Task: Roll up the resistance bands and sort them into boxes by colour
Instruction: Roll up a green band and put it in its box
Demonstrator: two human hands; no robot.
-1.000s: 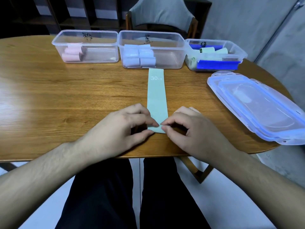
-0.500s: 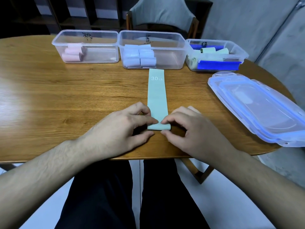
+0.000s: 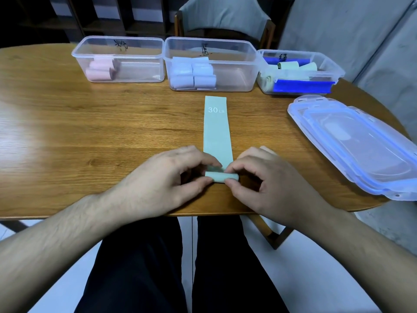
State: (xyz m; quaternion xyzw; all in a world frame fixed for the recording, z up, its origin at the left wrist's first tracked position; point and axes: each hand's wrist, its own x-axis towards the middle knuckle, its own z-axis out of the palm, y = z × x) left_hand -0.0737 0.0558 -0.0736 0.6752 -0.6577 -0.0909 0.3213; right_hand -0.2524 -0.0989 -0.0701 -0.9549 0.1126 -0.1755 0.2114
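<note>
Green band is lying flat on the desk, running straight away from the person, "30 LB" print at the far end, near end curled into a small roll by the desk's front edge. Left hand is pinching the roll's left end between thumb and forefinger; right hand is pinching the right end the same way, other fingers curled loosely. Both forearms are reaching in over the lap. Three clear boxes are sitting in a row along the far side: left box holding pink rolls, middle box holding pale lavender rolls, right box holding light green rolls plus blue latch pieces; can't tell more of its contents. The band's far end is lying just in front of the middle box, not touching. Stack of clear lids with blue trim is sitting on the desk's right side, overhanging the edge. A chair is standing behind the boxes.
</note>
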